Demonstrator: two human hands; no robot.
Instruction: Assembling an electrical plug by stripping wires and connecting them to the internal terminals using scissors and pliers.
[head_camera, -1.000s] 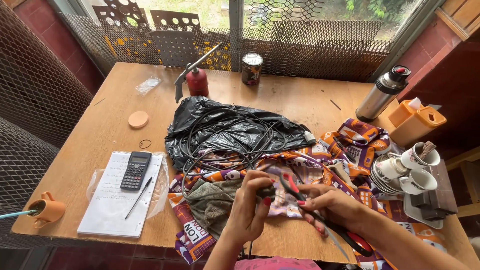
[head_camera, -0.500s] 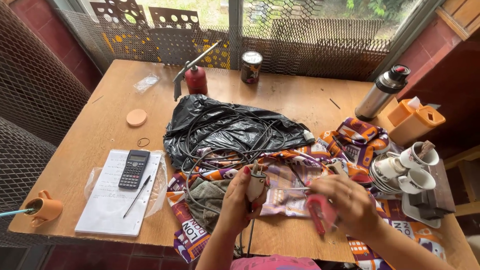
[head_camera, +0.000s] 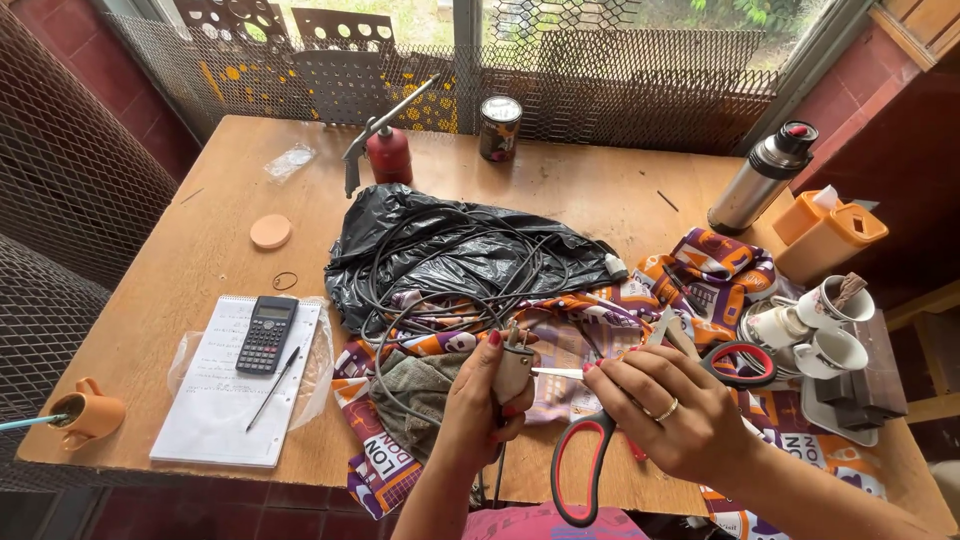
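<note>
My left hand (head_camera: 480, 400) grips a small white plug (head_camera: 513, 368) upright, its metal prongs pointing up. A dark cable (head_camera: 497, 470) runs down from the plug past the table edge. My right hand (head_camera: 670, 410) holds a pair of red-and-black scissors (head_camera: 585, 470) around the pivot, spread wide. One blade points left and its tip meets the plug; the other blade sticks up behind my fingers. One handle loop hangs low to the left, the other lies to the right of my hand. Both hands hover over a patterned orange-and-purple cloth (head_camera: 700, 260).
A black plastic bag (head_camera: 450, 250) with tangled black cables lies mid-table. At the left are a notepad (head_camera: 225, 400), calculator (head_camera: 266, 333), pen and orange cup (head_camera: 90, 415). A red oil can (head_camera: 388, 155), tin (head_camera: 500, 127), thermos (head_camera: 760, 180), orange box (head_camera: 825, 235) and white cups (head_camera: 825, 330) stand behind and right.
My right hand swung away to the lower right with the scissors, then came back; the scissors are now spread wide with one blade tip at the plug. My left hand turned the plug upright.
</note>
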